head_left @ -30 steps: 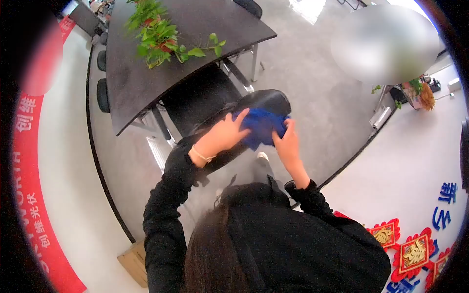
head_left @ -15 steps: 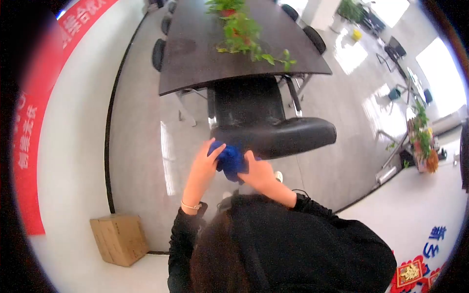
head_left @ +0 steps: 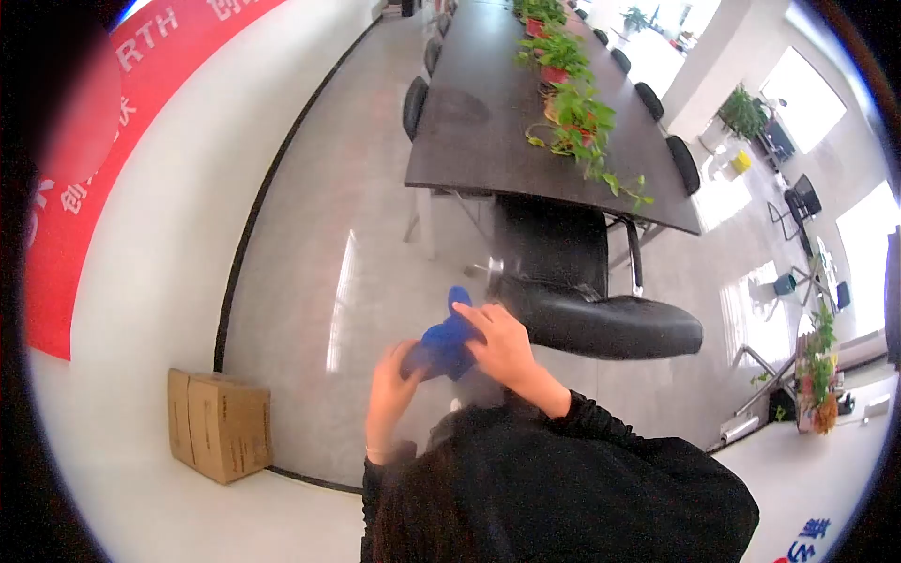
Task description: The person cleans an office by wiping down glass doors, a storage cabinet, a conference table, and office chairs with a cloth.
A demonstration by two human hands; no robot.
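Note:
A bunched blue cloth [head_left: 445,345] is held up between my two hands, over the floor and left of the black chair's back. My left hand [head_left: 392,377] grips its lower left side, thumb and fingers pinched on it. On the cloth's right side my right hand [head_left: 502,345] is closed, with fingers across the top. One end of the cloth sticks up above my right fingers. Blur smears the cloth's lower part, so its exact kind cannot be made out.
A black office chair [head_left: 601,324] stands at the end of a long dark table [head_left: 469,150] bearing several potted plants [head_left: 577,117]. A cardboard box [head_left: 221,427] rests by the left wall. Plants and a stand [head_left: 765,380] are at the right.
The view has swung left, so the table and chair appear farther right. My right hand has moved up the cloth and my left hand lower; the cloth has changed shape, one end now pointing up.

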